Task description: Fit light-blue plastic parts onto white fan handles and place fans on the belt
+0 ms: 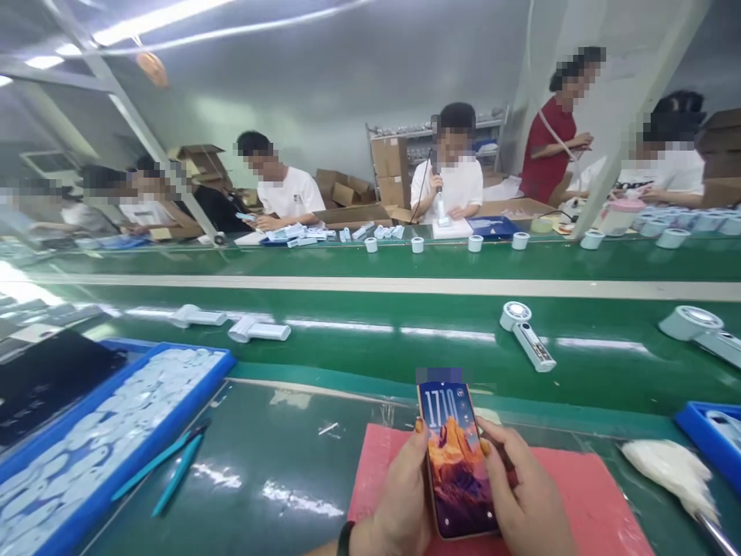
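A smartphone (457, 463) with a lit screen showing orange rocks and a clock is held upright over a pink mat (584, 494). My left hand (402, 494) grips its left edge, the thumb along the side; a dark band circles that wrist. On the other side, my right hand (524, 490) holds the right edge, with thumb and fingers near the upper part of the phone. The fingers behind the phone are hidden.
A blue tray (225, 363) of pale parts and teal-handled pliers (179, 475) lie left. White cloth (665, 467) and another blue tray (691, 421) are right. Beyond, a green conveyor (370, 309) carries handheld fans (529, 340); several people work across it.
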{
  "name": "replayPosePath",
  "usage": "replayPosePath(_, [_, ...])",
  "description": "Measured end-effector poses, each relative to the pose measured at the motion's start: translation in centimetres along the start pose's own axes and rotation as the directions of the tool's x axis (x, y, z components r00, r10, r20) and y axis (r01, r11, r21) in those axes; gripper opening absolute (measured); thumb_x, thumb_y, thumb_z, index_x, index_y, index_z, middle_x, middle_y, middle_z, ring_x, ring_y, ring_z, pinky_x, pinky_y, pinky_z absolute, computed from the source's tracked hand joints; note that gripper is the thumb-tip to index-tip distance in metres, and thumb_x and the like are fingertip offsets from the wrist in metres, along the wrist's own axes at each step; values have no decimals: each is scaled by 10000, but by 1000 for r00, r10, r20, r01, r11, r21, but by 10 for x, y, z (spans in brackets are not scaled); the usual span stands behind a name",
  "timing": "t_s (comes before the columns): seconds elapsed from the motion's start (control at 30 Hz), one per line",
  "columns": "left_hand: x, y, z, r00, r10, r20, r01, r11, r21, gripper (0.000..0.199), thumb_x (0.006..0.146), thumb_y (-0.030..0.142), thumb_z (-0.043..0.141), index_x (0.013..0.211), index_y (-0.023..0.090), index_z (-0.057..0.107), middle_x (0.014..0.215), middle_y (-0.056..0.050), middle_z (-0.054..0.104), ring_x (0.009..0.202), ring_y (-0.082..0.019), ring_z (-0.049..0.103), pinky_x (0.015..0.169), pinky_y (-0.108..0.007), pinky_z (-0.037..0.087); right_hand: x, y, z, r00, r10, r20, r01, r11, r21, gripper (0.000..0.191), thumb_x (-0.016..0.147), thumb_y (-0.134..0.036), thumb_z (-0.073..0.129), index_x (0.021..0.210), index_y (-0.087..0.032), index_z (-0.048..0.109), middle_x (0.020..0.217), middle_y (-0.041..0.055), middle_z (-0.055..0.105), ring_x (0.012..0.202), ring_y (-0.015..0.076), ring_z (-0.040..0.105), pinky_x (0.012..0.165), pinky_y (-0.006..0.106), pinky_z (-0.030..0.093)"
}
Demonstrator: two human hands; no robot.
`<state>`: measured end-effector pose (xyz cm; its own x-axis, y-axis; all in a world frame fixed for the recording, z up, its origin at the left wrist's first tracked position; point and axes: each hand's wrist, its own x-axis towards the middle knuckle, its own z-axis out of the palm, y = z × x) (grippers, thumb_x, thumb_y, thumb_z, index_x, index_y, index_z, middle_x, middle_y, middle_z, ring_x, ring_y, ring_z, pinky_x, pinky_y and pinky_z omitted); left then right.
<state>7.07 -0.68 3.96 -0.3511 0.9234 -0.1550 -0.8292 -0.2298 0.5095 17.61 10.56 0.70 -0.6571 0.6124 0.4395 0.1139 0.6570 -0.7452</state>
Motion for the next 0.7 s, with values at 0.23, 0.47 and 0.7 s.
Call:
replayPosePath(0.23, [0,-2,3,997,37,65,-35,999,-25,545,959,524,550,1258,87,680,1305,-190,657,1269,-334,584,1172,-463,371,0,15,0,995,68,67,-68,998,10,331,1007,-404,475,1241,-286,675,1222,50,738,1062,230,734,857,319,634])
replayPosePath(0.47, [5,-1,-3,998,68,-16,-68,998,20,556,844,531,721,1219,120,704,1226,-177,694,1184,-360,629,1108,-499,441,2,4,4,988,137,69,-143,986,80,387,1010,-412,430,1268,-249,669,1278,70,709,1154,216,688,962,304,575])
replayPosePath(0.7, [8,-4,-24,997,-18,-72,18,1000,1,643,759,638,758,1171,145,734,1176,-190,700,1185,-393,626,1073,-530,461,-2,3,25,970,239,-50,-226,955,192,444,993,-552,432,1211,-266,693,1214,72,733,1084,242,713,890,291,580])
